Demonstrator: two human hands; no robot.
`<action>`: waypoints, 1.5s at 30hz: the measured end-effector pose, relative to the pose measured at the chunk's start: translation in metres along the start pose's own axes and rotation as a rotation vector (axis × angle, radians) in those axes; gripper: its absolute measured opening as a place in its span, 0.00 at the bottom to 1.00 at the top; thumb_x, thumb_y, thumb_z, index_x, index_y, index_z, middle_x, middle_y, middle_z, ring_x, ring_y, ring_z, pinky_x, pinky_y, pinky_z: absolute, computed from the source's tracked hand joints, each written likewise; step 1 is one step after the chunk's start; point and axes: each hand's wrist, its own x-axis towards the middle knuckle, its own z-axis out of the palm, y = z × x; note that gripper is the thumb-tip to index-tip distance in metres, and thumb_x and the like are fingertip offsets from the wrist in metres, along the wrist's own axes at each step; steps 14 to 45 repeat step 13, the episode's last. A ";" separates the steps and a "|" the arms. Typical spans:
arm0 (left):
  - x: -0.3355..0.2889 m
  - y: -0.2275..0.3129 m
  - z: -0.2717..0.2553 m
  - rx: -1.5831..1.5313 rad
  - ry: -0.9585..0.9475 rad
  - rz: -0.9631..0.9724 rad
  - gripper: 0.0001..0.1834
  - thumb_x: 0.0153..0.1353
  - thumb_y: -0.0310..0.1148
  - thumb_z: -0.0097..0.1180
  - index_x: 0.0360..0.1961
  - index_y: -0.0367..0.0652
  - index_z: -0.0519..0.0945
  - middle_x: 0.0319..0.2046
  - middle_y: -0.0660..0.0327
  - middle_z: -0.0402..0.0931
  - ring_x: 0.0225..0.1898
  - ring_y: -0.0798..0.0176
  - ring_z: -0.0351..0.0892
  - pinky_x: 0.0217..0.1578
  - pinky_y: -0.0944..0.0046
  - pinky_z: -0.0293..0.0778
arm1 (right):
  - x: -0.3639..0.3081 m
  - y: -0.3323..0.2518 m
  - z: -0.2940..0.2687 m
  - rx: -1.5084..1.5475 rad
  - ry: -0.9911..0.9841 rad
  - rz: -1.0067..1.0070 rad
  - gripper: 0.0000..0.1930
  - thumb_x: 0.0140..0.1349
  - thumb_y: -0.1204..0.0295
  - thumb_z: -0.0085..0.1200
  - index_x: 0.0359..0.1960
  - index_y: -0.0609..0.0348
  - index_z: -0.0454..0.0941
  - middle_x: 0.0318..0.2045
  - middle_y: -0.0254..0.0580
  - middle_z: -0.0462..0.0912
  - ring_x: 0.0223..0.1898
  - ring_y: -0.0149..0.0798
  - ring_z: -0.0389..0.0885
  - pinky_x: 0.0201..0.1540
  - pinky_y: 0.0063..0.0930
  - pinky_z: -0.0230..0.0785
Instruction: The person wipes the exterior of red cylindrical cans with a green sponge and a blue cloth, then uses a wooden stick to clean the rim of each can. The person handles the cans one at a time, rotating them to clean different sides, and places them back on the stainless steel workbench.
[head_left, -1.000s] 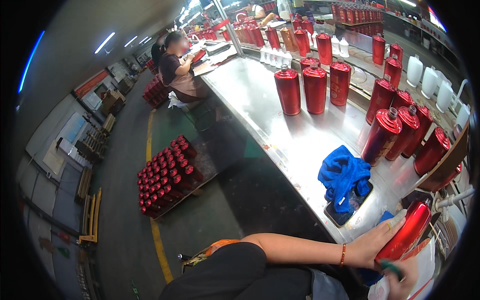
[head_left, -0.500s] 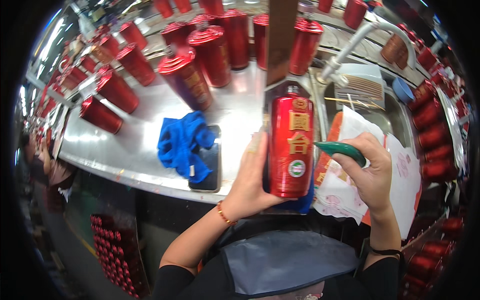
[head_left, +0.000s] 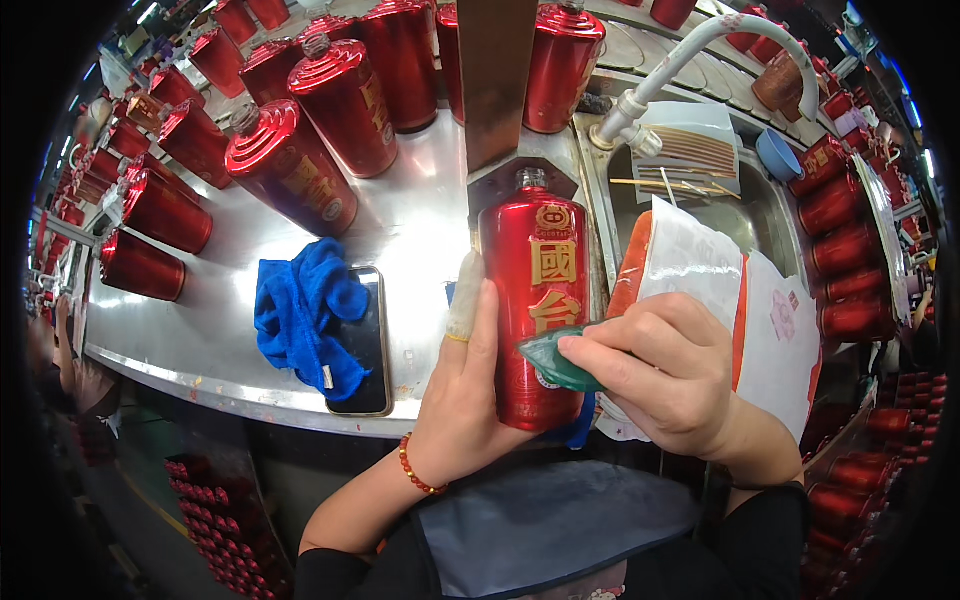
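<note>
A red glass bottle (head_left: 512,300) with raised gold characters stands in front of me, its bare neck pointing away. My left hand (head_left: 462,390) grips its left side and base, with a pale finger cot (head_left: 462,300) on one finger. In my right hand (head_left: 665,375) is a green, teardrop-shaped scraper (head_left: 562,362), pinched between thumb and fingers. The scraper lies across the lower front of the bottle, its tip below the lower gold character. It hides most of a round white sticker there. A bit of blue cloth shows beneath the bottle's base.
Left of the bottle, a blue cloth (head_left: 305,310) partly covers a phone (head_left: 372,350). More red bottles (head_left: 290,165) stand behind. A brown post (head_left: 495,80) rises ahead. To the right are a sink (head_left: 770,225), a faucet (head_left: 625,115), thin sticks, a blue bowl (head_left: 778,155) and printed paper (head_left: 780,330).
The scraper has moved from the bottle's right edge onto its front, over the round sticker. My right hand has come closer to the bottle. The whole view has shifted somewhat.
</note>
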 end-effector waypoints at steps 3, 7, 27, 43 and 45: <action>0.000 0.000 -0.001 0.015 -0.007 0.002 0.75 0.43 0.41 0.85 0.79 0.33 0.39 0.75 0.32 0.47 0.75 0.34 0.56 0.71 0.46 0.61 | 0.001 0.001 0.000 -0.029 -0.008 -0.031 0.17 0.44 0.75 0.62 0.40 0.60 0.87 0.31 0.34 0.81 0.30 0.38 0.77 0.30 0.30 0.70; 0.002 -0.002 0.000 0.006 -0.005 0.008 0.74 0.43 0.41 0.84 0.79 0.33 0.40 0.77 0.31 0.41 0.77 0.32 0.48 0.73 0.45 0.56 | 0.005 0.007 -0.006 -0.010 -0.044 0.035 0.21 0.40 0.78 0.66 0.41 0.60 0.87 0.30 0.35 0.81 0.29 0.40 0.77 0.30 0.31 0.69; -0.001 -0.002 0.000 -0.063 -0.034 -0.039 0.74 0.44 0.41 0.84 0.79 0.32 0.39 0.77 0.32 0.44 0.76 0.31 0.53 0.72 0.45 0.59 | 0.016 0.006 -0.007 0.033 -0.054 0.013 0.23 0.38 0.80 0.70 0.43 0.57 0.88 0.30 0.35 0.80 0.30 0.41 0.76 0.31 0.32 0.69; -0.001 -0.002 0.000 -0.063 -0.034 -0.039 0.74 0.44 0.41 0.84 0.79 0.32 0.39 0.77 0.32 0.44 0.76 0.31 0.53 0.72 0.45 0.59 | 0.016 0.006 -0.007 0.033 -0.054 0.013 0.23 0.38 0.80 0.70 0.43 0.57 0.88 0.30 0.35 0.80 0.30 0.41 0.76 0.31 0.32 0.69; -0.001 -0.002 0.000 -0.063 -0.034 -0.039 0.74 0.44 0.41 0.84 0.79 0.32 0.39 0.77 0.32 0.44 0.76 0.31 0.53 0.72 0.45 0.59 | 0.016 0.006 -0.007 0.033 -0.054 0.013 0.23 0.38 0.80 0.70 0.43 0.57 0.88 0.30 0.35 0.80 0.30 0.41 0.76 0.31 0.32 0.69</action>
